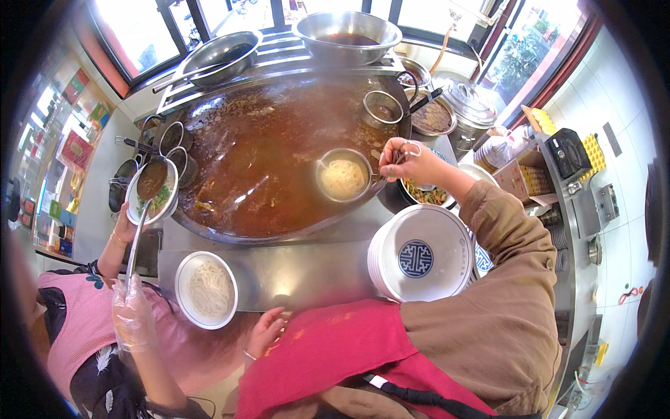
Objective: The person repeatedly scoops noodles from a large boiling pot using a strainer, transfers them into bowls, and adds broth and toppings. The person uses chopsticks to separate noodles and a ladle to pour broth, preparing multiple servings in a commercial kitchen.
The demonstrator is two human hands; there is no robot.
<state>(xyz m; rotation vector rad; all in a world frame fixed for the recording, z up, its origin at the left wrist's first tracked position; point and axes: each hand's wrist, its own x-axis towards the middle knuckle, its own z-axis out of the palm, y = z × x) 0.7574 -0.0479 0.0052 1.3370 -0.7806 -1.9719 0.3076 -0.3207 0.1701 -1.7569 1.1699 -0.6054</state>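
My right hand (410,160) is closed round the handle of a noodle strainer. The strainer's basket (321,183) sits in the brown broth near the wok's right side, with pale noodles (345,178) in it. A very large wok (244,236) of broth spreads out in front of me. My left hand (266,333) is low in front of the red apron, fingers loosely bent and apart, with nothing visible in it. A white bowl of pale noodles (208,290) stands on the metal counter, nearest that hand. Stacked white bowls (419,255) with a blue pattern stand to the right.
At left a co-worker in pink holds a bowl (172,183) and a ladle (137,241) over it. More strainers (382,107) hang inside the wok's rim. Behind it stand a pan (223,56) and a steel basin (347,42). Food containers (431,117) line the right.
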